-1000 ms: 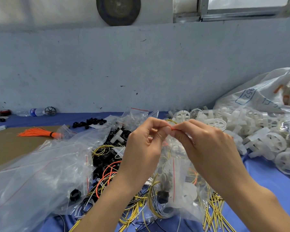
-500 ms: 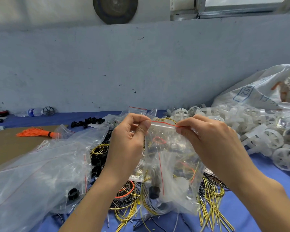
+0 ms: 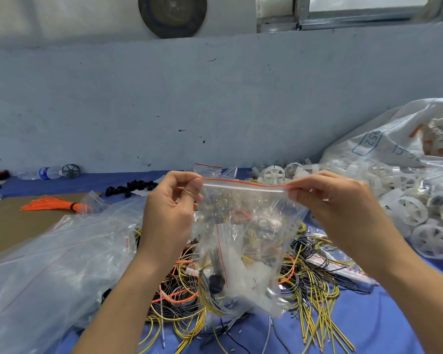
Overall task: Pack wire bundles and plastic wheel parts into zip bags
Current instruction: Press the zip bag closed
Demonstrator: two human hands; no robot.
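Observation:
I hold a clear zip bag [image 3: 243, 241] with a red strip along its top, lifted above the table. My left hand [image 3: 172, 208] pinches the left end of its zip strip and my right hand [image 3: 327, 200] pinches the right end, so the strip is stretched straight between them. Inside the bag I see wires, a black part and white plastic pieces. Under it lies a tangle of yellow, black and orange wires [image 3: 310, 284]. White plastic wheels [image 3: 414, 213] are heaped at the right.
A pile of large clear plastic bags [image 3: 49, 272] covers the left foreground. An orange wire bundle [image 3: 54, 204] lies on brown cardboard [image 3: 8, 226] at left. Small black parts [image 3: 131, 187] sit farther back. A big white sack [image 3: 394, 139] leans at the right. The grey wall is close behind.
My hands have moved apart along the bag's top, from pinching together at its middle to holding its two ends. The zip strip is now drawn out straight.

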